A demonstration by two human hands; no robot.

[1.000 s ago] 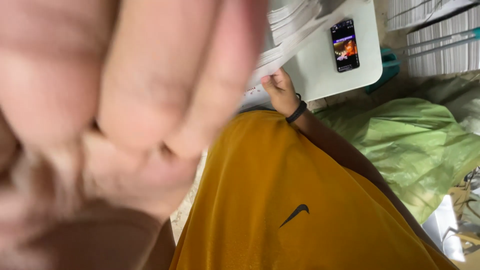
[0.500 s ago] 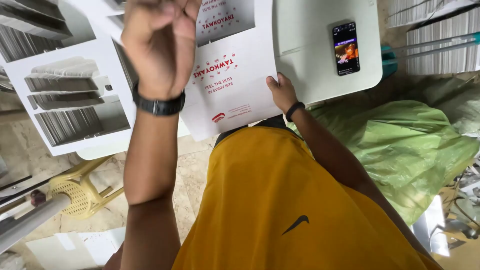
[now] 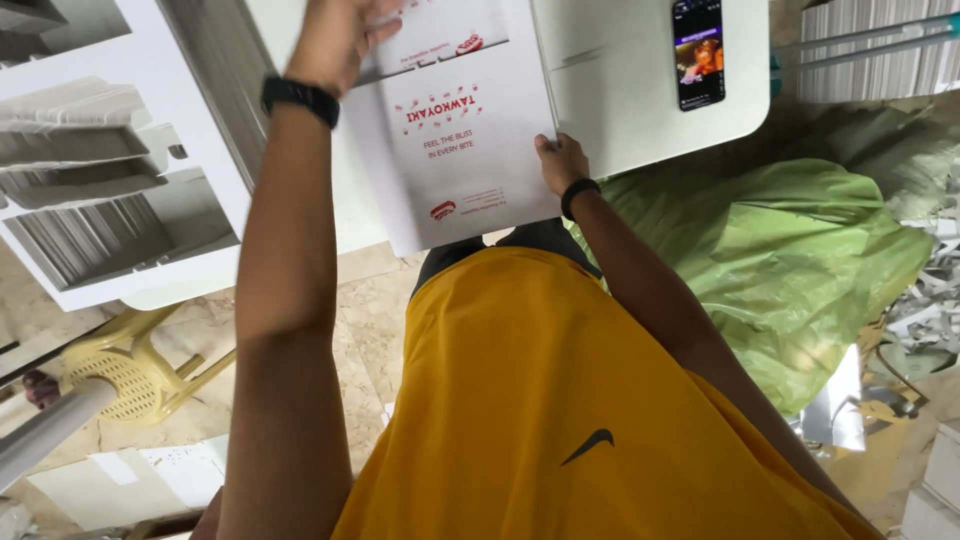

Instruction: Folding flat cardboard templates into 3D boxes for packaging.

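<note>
Change since 1 second ago: the view, then blocked by fingers close to the lens, is now clear, and the left hand [image 3: 335, 35] has moved out to the far end of the flat white carton blank [image 3: 460, 130]. The work has moved from adjusting at the head to handling the blank with 2 hands.

Grip state: the left hand grasps the blank's far flap at the top edge of the view. The right hand [image 3: 560, 162] pinches the blank's near right edge.

Location: the blank lies on the white table [image 3: 630, 110], its near end overhanging the person's yellow shirt [image 3: 560, 400].

Containers: white trays [image 3: 110, 190] at left hold stacks of flat sheets. A phone [image 3: 698, 52] lies far right on the table. A green sack [image 3: 790, 260] at right is closed; its contents cannot be seen.
</note>
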